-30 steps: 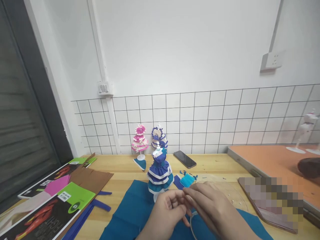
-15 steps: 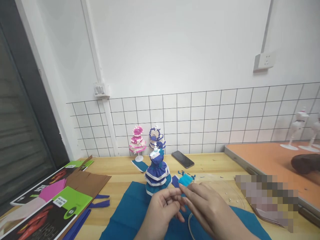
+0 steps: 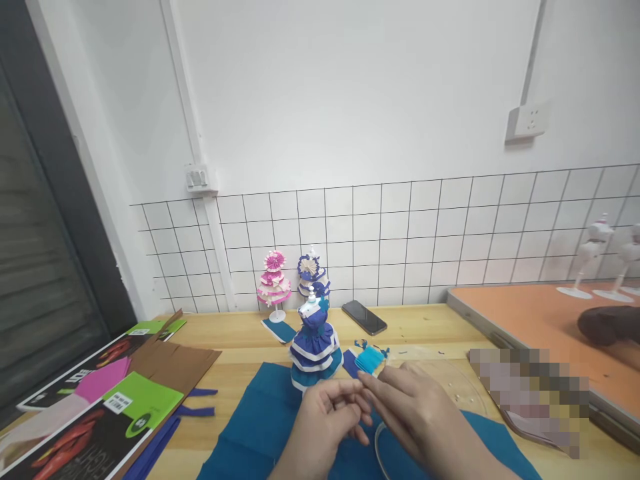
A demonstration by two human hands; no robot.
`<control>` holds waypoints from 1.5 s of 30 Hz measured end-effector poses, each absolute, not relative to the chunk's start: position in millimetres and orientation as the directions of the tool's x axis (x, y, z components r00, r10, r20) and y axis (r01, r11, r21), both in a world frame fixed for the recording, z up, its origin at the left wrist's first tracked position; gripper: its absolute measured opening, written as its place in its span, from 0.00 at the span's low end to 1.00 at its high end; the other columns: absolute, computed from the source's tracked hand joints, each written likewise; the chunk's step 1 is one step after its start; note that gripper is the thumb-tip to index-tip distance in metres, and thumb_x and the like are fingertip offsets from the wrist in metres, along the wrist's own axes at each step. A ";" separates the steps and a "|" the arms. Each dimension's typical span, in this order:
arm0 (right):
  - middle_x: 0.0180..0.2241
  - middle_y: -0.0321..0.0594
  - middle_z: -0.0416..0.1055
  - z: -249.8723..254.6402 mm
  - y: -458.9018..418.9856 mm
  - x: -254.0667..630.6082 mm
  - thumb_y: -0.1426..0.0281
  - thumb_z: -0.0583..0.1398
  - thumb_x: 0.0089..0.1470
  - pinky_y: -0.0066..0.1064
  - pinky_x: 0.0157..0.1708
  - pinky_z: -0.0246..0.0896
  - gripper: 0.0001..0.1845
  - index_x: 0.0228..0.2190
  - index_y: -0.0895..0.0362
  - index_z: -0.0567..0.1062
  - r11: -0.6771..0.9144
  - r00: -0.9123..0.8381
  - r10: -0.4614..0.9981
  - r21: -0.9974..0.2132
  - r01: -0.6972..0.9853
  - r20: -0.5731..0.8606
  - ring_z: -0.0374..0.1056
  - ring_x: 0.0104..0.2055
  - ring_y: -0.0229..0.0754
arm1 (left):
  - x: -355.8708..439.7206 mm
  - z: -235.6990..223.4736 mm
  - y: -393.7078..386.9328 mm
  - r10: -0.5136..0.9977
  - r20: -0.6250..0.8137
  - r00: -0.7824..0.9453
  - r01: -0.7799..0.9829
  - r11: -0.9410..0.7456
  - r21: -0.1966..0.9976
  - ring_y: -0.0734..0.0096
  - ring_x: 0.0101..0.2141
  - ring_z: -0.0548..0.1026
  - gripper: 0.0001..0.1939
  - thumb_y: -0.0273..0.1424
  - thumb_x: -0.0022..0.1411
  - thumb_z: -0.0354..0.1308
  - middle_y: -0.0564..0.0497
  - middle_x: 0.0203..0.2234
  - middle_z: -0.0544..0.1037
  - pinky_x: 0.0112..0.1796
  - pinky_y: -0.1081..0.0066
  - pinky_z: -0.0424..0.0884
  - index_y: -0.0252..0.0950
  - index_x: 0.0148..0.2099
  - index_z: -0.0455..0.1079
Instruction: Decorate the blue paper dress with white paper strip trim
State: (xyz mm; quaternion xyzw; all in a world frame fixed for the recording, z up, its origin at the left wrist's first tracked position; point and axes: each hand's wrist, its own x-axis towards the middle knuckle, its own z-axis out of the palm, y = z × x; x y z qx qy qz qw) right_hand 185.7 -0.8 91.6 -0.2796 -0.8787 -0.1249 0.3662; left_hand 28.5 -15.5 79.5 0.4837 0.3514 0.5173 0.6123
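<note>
My left hand (image 3: 327, 423) is curled with its palm turned up, thumb and fingers closed together over the teal cloth (image 3: 253, 413). The fingers of my right hand (image 3: 417, 413) press together and meet the left fingertips. Whatever lies between them, if anything, is too small or hidden to make out. Just beyond the hands stands a mini dress form in a tiered blue, white and teal dress (image 3: 315, 347). A thin pale ring (image 3: 381, 447) shows on the cloth below my right hand, partly covered by it.
Behind stand pink (image 3: 274, 283) and blue-white (image 3: 309, 270) dressed forms. A phone (image 3: 365, 317), bright blue scraps (image 3: 370, 359) and a clear plate with small beads (image 3: 467, 393) lie around. Printed packets (image 3: 145, 400) and brown sheets (image 3: 185, 357) fill the left; an orange-topped table (image 3: 520, 313) adjoins right.
The view has shifted very slightly. Both hands stay together in nearly the same place, with only tiny finger movement. The objects on the table stay where they were.
</note>
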 end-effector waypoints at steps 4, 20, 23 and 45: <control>0.22 0.38 0.64 91.6 -2.2 183.2 0.75 0.49 0.57 0.29 0.23 0.48 0.13 0.40 0.58 0.71 0.826 -0.606 0.370 0.049 0.562 0.704 0.55 0.21 0.38 | 29.5 76.1 -14.3 0.952 0.065 0.298 -0.266 0.018 0.964 0.78 0.19 0.66 0.07 0.28 0.45 0.58 0.51 0.19 0.70 0.23 0.76 0.66 0.30 0.28 0.73; 0.22 0.38 0.67 104.5 -9.1 183.9 0.74 0.48 0.58 0.28 0.23 0.52 0.14 0.38 0.58 0.72 0.805 -0.597 0.470 -0.037 0.593 0.651 0.60 0.22 0.37 | 31.3 92.7 -22.7 0.961 0.065 0.267 -0.192 -0.013 0.981 0.77 0.20 0.66 0.07 0.27 0.44 0.57 0.51 0.18 0.70 0.23 0.76 0.65 0.30 0.28 0.74; 0.21 0.38 0.66 103.8 -8.6 184.9 0.73 0.48 0.58 0.28 0.23 0.51 0.13 0.36 0.58 0.72 0.804 -0.600 0.468 -0.032 0.593 0.648 0.59 0.21 0.37 | 32.2 95.9 -24.5 0.971 0.065 0.229 -0.163 -0.027 0.986 0.77 0.19 0.66 0.08 0.29 0.44 0.58 0.52 0.17 0.70 0.23 0.75 0.65 0.30 0.27 0.74; 0.20 0.35 0.64 102.7 -5.0 187.9 0.75 0.49 0.58 0.27 0.22 0.48 0.12 0.37 0.57 0.72 0.832 -0.555 0.364 0.006 0.554 0.748 0.56 0.20 0.35 | 31.3 87.8 -22.3 0.984 0.110 0.138 -0.003 -0.110 0.994 0.72 0.26 0.68 0.10 0.25 0.46 0.54 0.50 0.24 0.70 0.24 0.75 0.67 0.32 0.32 0.75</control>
